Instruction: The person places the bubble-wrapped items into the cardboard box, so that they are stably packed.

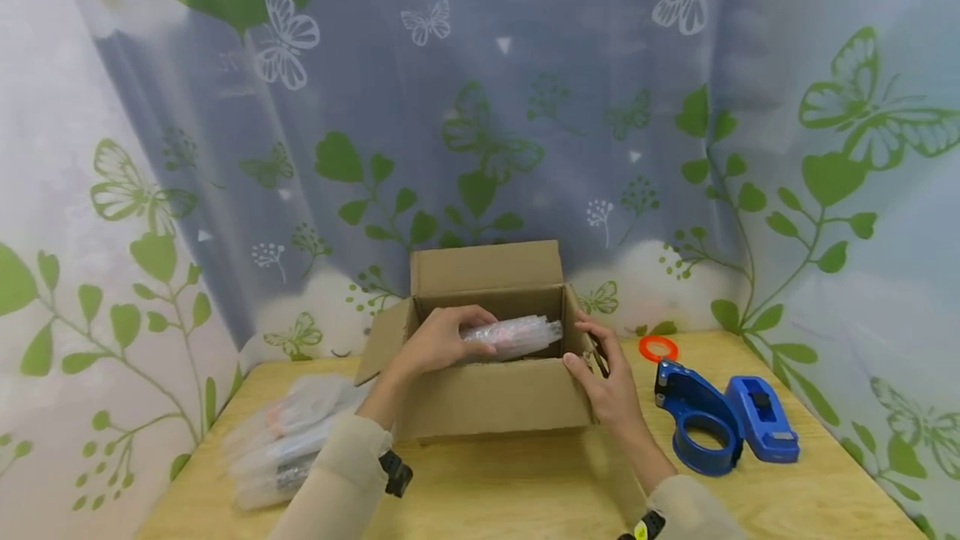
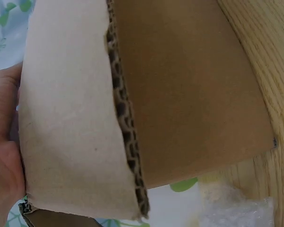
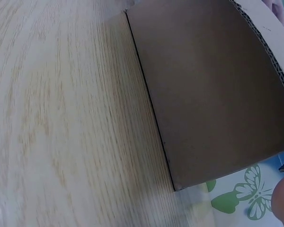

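Head view, centre: left hand hides the left end of the clear bubble-wrapped bundle; brown cardboard box conceals most of its floor. Lower left: beige sleeve overlaps translucent plastic-wrapped packages, contents blurred. Left wrist view: left edge crops the hand.

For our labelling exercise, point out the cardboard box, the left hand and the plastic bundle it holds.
Cardboard box point(image 1: 495, 402): head view, front wall.
Left hand point(image 1: 441, 338): head view, its back.
Plastic bundle point(image 1: 517, 337): head view, middle of its side.
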Action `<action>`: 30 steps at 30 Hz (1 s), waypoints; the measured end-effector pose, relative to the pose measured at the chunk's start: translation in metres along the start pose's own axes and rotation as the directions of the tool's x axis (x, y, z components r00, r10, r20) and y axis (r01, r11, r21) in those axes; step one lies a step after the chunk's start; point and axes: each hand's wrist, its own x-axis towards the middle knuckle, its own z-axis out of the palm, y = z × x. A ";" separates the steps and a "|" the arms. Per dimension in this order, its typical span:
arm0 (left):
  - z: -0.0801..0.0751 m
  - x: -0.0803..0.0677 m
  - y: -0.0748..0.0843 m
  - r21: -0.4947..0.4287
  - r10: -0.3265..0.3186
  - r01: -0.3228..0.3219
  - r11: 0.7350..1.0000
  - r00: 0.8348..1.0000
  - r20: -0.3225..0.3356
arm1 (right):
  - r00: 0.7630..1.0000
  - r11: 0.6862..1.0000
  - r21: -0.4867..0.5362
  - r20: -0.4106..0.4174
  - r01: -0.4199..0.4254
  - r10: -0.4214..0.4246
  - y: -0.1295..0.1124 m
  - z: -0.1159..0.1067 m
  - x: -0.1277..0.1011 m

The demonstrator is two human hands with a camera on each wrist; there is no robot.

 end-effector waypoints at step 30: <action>0.006 0.003 -0.007 0.050 -0.094 0.091 0.995 0.993 0.074 | 1.000 0.999 -0.032 -0.002 0.008 -0.008 0.005 -0.001 0.006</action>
